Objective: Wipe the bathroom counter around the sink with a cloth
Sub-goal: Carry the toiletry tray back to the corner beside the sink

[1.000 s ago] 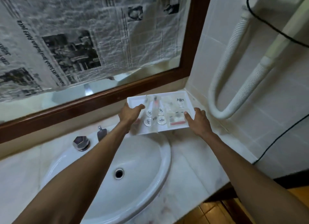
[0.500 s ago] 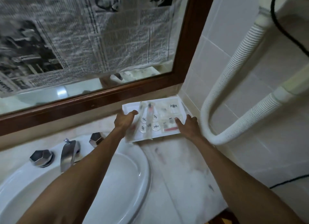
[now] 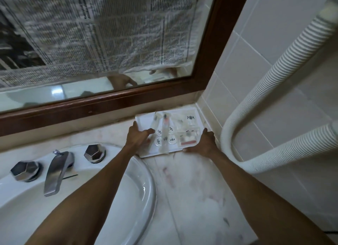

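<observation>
- The tray (image 3: 144, 121) is gripped at both ends: left hand (image 3: 138, 137) clamped on its left edge, right hand (image 3: 204, 144) curled round its near right corner.
- Its long axis is laid left to right, tucked into the far right corner.
- The stained counter (image 3: 192, 189) is stretched nearer, between the arms, right of the sink (image 3: 128, 199); no cloth is seen.
</observation>
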`<move>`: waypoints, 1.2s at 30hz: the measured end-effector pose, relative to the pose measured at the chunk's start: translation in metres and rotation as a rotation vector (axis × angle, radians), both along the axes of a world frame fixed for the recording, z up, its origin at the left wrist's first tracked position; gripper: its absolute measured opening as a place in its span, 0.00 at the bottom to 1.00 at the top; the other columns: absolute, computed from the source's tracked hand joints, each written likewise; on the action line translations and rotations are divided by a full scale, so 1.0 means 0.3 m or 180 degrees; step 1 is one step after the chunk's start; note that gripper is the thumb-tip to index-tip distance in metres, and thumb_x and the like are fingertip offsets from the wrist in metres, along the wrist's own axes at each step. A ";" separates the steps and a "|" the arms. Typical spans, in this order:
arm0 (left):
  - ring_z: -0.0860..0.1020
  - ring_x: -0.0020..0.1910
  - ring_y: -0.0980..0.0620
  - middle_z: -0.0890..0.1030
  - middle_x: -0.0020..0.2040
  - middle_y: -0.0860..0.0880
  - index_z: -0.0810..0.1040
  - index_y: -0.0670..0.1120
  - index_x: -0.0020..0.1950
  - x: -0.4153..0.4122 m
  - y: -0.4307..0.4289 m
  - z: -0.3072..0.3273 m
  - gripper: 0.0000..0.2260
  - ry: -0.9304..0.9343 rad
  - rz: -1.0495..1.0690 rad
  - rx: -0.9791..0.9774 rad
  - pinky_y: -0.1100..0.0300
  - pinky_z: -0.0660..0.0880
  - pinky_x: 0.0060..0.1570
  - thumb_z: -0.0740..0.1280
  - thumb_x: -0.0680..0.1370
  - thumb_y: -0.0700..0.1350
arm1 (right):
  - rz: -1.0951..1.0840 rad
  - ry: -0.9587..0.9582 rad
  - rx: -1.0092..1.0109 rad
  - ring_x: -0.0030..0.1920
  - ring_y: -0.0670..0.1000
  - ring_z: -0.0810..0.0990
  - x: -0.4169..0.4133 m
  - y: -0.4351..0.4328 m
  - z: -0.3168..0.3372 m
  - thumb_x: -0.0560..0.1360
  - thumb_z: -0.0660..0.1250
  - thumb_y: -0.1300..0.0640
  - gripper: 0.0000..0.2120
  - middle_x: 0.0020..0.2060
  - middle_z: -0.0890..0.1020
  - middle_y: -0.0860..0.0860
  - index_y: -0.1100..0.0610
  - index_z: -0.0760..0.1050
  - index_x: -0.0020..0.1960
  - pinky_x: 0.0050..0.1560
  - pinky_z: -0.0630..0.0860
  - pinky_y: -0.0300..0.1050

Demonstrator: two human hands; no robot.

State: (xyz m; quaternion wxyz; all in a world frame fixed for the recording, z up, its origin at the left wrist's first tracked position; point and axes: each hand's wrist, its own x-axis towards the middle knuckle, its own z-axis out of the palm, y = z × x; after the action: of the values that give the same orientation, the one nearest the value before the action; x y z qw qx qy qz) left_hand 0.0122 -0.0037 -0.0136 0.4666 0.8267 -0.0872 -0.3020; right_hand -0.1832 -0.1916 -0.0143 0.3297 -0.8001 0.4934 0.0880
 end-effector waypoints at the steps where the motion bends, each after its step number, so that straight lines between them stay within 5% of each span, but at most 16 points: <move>1: 0.80 0.46 0.51 0.81 0.54 0.48 0.75 0.43 0.59 0.002 0.001 -0.003 0.22 -0.0052 -0.0090 0.0046 0.65 0.70 0.35 0.77 0.71 0.49 | -0.0015 -0.0045 -0.0016 0.71 0.61 0.61 -0.002 -0.004 -0.011 0.48 0.84 0.39 0.65 0.68 0.61 0.60 0.61 0.54 0.72 0.69 0.65 0.53; 8: 0.80 0.51 0.44 0.80 0.54 0.45 0.74 0.43 0.55 -0.001 0.055 -0.016 0.37 -0.0325 -0.0627 0.0604 0.56 0.73 0.43 0.79 0.57 0.65 | -0.0005 -0.0370 -0.0245 0.70 0.63 0.64 -0.031 0.005 -0.022 0.49 0.86 0.47 0.67 0.67 0.65 0.62 0.61 0.52 0.76 0.69 0.66 0.56; 10: 0.79 0.51 0.45 0.79 0.54 0.47 0.72 0.45 0.55 -0.007 0.081 -0.016 0.41 -0.0412 -0.0882 0.0744 0.56 0.72 0.41 0.81 0.53 0.68 | -0.0085 -0.0458 -0.0204 0.69 0.61 0.67 -0.036 -0.006 -0.038 0.45 0.86 0.44 0.67 0.67 0.67 0.61 0.59 0.55 0.75 0.67 0.68 0.56; 12: 0.77 0.58 0.44 0.77 0.60 0.46 0.70 0.46 0.62 -0.012 0.101 -0.011 0.52 -0.0637 -0.1187 0.0940 0.50 0.76 0.52 0.79 0.47 0.73 | -0.0113 -0.0564 -0.0217 0.66 0.60 0.71 -0.043 -0.040 -0.104 0.40 0.83 0.38 0.69 0.65 0.71 0.59 0.56 0.57 0.73 0.63 0.73 0.56; 14: 0.69 0.69 0.40 0.69 0.71 0.43 0.61 0.44 0.75 -0.026 0.104 0.009 0.64 -0.0724 -0.1534 0.1219 0.46 0.69 0.68 0.81 0.48 0.70 | -0.0106 -0.0596 -0.0286 0.64 0.60 0.74 -0.044 -0.056 -0.129 0.39 0.83 0.36 0.68 0.64 0.73 0.58 0.54 0.57 0.73 0.60 0.76 0.56; 17: 0.57 0.77 0.38 0.53 0.81 0.42 0.40 0.41 0.82 -0.043 0.083 0.013 0.73 -0.0742 -0.1770 0.1534 0.48 0.61 0.75 0.85 0.54 0.61 | 0.0043 -0.0466 -0.0389 0.67 0.62 0.70 -0.039 -0.013 -0.033 0.50 0.86 0.47 0.64 0.68 0.68 0.62 0.56 0.53 0.76 0.65 0.71 0.57; 26: 0.68 0.73 0.42 0.62 0.75 0.43 0.50 0.42 0.80 -0.101 0.003 -0.022 0.64 -0.0905 -0.1305 0.1306 0.47 0.72 0.68 0.80 0.55 0.64 | 0.0102 -0.0281 -0.0870 0.71 0.64 0.64 -0.010 -0.036 -0.011 0.68 0.78 0.54 0.49 0.71 0.63 0.65 0.61 0.51 0.77 0.70 0.64 0.56; 36: 0.67 0.73 0.40 0.60 0.77 0.43 0.47 0.42 0.81 -0.118 -0.028 -0.024 0.60 -0.1036 -0.1289 0.1557 0.43 0.73 0.63 0.80 0.64 0.63 | 0.0571 0.0003 -0.1390 0.69 0.62 0.67 0.018 -0.025 0.007 0.71 0.75 0.55 0.42 0.69 0.65 0.62 0.61 0.55 0.76 0.68 0.66 0.55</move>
State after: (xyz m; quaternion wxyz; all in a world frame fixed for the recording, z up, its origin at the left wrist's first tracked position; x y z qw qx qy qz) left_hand -0.0233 -0.0121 -0.0206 0.1654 0.9172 -0.2476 -0.2647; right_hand -0.1779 -0.1990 -0.0122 0.1395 -0.8930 0.4279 0.0085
